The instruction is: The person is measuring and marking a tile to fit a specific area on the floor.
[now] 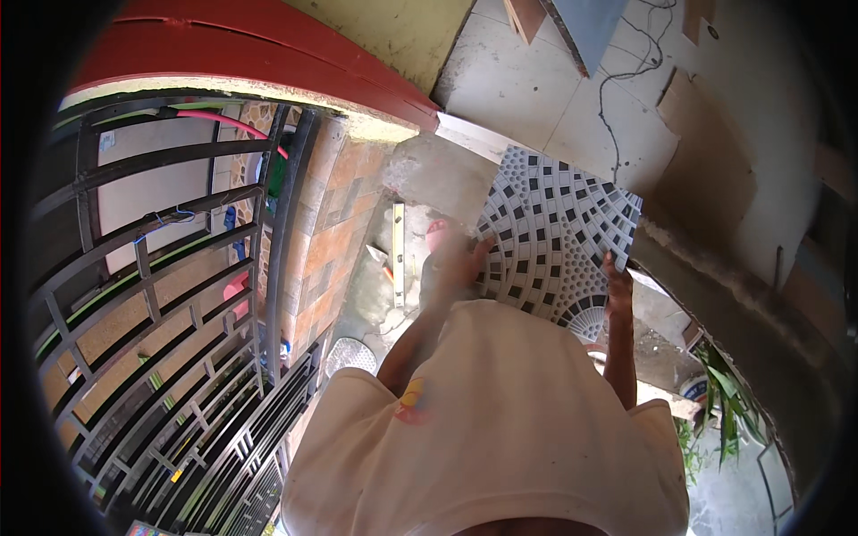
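A square floor tile (pixel 556 234) with a black, white and grey pebble-and-fan pattern is held up in front of my chest. My left hand (pixel 466 261), blurred by motion, has its fingers at the tile's left edge. At the right edge my right hand (pixel 618 288) grips it, with a finger lying up along the side and the palm partly behind. On the rough ground to the left lie a yellow spirit level (pixel 399 277) and a pointed trowel (pixel 379 259) with an orange handle. A pink object (pixel 436 234), partly covered by my left hand, is beside them.
A black metal gate (pixel 152 250) and a tiled post (pixel 326 214) stand at left. Ahead is a light tiled floor (pixel 545 89) with a dark cable (pixel 604 107) and boards. Green plants (pixel 726 393) and a bucket (pixel 695 388) are at lower right.
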Demonstrator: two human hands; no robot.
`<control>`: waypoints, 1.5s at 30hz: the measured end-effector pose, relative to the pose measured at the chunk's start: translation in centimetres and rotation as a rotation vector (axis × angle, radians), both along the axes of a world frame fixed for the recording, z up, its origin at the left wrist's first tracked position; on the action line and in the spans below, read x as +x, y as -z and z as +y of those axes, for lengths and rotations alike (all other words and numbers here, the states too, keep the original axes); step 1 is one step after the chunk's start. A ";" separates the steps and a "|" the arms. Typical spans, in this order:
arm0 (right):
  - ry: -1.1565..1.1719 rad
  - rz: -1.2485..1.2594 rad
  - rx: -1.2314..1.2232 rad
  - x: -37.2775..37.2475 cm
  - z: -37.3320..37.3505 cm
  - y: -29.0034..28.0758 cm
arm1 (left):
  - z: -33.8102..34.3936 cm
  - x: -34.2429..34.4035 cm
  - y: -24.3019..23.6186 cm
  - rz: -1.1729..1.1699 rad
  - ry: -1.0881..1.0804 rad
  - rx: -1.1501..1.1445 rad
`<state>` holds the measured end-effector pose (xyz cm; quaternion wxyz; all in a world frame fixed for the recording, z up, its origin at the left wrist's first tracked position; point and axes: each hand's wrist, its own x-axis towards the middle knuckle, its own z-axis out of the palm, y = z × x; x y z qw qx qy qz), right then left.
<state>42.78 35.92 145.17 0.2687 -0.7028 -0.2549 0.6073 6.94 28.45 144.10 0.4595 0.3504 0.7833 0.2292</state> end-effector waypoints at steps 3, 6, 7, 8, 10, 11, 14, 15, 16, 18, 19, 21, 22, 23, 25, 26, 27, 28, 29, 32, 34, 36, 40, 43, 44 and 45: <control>0.058 -0.096 0.015 1.9 -3.2 6.7 | -0.8 0.0 2.9 -0.021 0.059 -0.047; 0.115 -0.155 0.051 0.1 -8.1 13.1 | -2.4 -2.4 7.2 -0.106 0.132 -0.090; 0.130 -0.111 0.134 -2.3 -9.1 14.9 | -3.4 -4.2 9.5 -0.142 0.121 -0.036; 0.143 -0.072 0.218 -4.9 -10.3 16.8 | -4.5 -6.2 12.1 -0.137 0.139 -0.024; 0.126 0.002 0.171 -12.7 -13.4 20.2 | -9.4 -12.2 19.3 -0.060 -0.028 0.130; 0.234 0.014 0.207 -14.4 -16.2 22.4 | -9.9 -13.7 19.7 -0.137 0.089 0.122; 0.276 -0.100 0.083 -22.8 -23.3 24.3 | -15.6 -21.5 20.4 -0.145 0.093 0.222; 0.248 -0.001 0.113 -27.8 -25.9 23.7 | -18.7 -26.1 21.2 -0.136 0.078 0.213; 0.244 0.035 0.098 -32.0 -27.8 23.6 | -21.2 -30.7 22.4 -0.104 0.130 0.196; 0.268 0.046 0.213 -38.6 -32.2 25.6 | -26.0 -38.2 24.5 -0.202 0.092 0.081; 0.293 0.019 0.338 -40.7 -35.0 28.5 | -28.3 -40.7 25.3 -0.334 0.003 -0.024; 0.337 0.013 0.364 -43.5 -36.5 31.5 | -28.6 -44.3 21.3 -0.660 -0.082 -0.074; 0.275 0.121 0.188 -47.2 -36.7 29.0 | -31.3 -48.3 22.2 -0.705 -0.145 -0.067; 0.227 0.202 0.019 -49.5 -37.1 25.8 | -33.6 -50.9 23.4 -0.773 -0.189 -0.063; 0.268 0.113 0.047 -51.0 -37.2 25.6 | -34.9 -50.5 24.5 -0.750 -0.243 -0.066; 0.241 0.079 0.082 -50.2 -37.5 29.0 | -35.1 -50.1 25.5 -0.722 -0.308 -0.066; 0.191 0.070 0.116 -50.6 -36.9 31.1 | -36.5 -51.6 29.1 -0.607 -0.270 -0.101; 0.183 0.081 0.150 -50.5 -36.0 32.5 | -35.7 -50.5 29.5 -0.592 -0.276 -0.093; 0.188 0.078 0.148 -50.0 -35.5 34.7 | -34.8 -49.3 30.1 -0.577 -0.284 -0.090; 0.147 -0.074 0.186 -47.3 -33.2 50.8 | -33.0 -48.3 42.8 -0.723 -0.566 0.093; 0.168 0.017 0.166 -49.3 -28.0 58.5 | -30.4 -50.2 53.5 -0.930 -0.819 0.037; 0.206 0.115 0.150 -53.0 -25.4 66.6 | -28.6 -51.8 64.9 -1.006 -0.962 0.009; 0.221 0.028 0.142 -55.9 -17.1 91.6 | -16.9 -51.9 88.1 -1.072 -1.081 -0.012; 0.244 -0.032 0.148 -56.3 -12.0 108.4 | -10.6 -52.2 105.5 -1.247 -1.115 -0.007; 0.148 -0.123 0.043 -54.8 -9.2 115.1 | -7.2 -51.3 111.6 -1.281 -1.208 -0.013; 0.150 -0.125 0.044 -54.9 -6.1 121.4 | -3.6 -50.8 118.1 -1.306 -1.298 0.001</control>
